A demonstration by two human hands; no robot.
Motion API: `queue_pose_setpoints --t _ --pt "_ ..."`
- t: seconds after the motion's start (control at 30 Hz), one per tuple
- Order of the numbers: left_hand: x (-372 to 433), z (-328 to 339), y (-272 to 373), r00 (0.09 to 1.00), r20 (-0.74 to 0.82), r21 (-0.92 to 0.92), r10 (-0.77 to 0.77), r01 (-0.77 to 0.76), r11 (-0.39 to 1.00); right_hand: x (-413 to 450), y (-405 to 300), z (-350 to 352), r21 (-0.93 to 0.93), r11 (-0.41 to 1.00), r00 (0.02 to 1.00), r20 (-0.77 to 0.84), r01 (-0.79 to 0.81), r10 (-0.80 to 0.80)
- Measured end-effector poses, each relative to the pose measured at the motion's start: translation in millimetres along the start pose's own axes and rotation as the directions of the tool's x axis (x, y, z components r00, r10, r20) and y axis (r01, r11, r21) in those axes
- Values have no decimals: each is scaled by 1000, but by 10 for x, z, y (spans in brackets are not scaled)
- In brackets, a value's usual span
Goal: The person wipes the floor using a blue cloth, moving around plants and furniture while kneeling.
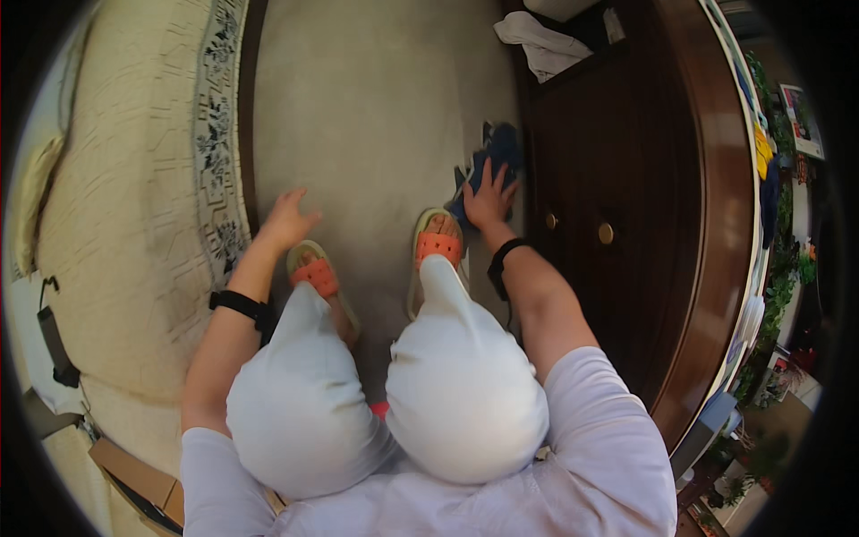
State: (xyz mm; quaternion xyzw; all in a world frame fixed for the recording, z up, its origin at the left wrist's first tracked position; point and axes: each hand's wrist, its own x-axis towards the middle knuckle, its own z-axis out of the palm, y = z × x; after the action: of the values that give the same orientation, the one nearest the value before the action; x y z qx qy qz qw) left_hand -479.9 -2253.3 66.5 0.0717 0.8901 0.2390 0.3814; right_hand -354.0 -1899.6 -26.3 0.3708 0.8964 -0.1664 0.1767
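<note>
My right hand lies with fingers spread on a dark blue cloth item on the floor, beside the dark wooden cabinet. Whether its fingers grip the fabric cannot be seen, and they look spread flat over it. My left hand is held above the floor near the fabric-covered bed or sofa, fingers apart, with nothing in it. Below the hands are my feet in slippers with orange straps, the left slipper and the right slipper. Both wrists wear black bands.
The dark wooden cabinet with round knobs stands along the right. A white cloth hangs from its open compartment. The patterned beige cover lines the left side. A cardboard box is at the lower left.
</note>
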Motion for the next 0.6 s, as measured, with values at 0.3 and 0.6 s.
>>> queue_pose_setpoints --t 0.3,0.6 --pt "400 314 -150 964 -62 85 -257 261 961 1772 -501 -719 48 997 998 7 55 -55" --pt "777 101 28 977 -170 61 -130 142 988 2336 -1651 -563 -165 819 827 -29 550 -562"
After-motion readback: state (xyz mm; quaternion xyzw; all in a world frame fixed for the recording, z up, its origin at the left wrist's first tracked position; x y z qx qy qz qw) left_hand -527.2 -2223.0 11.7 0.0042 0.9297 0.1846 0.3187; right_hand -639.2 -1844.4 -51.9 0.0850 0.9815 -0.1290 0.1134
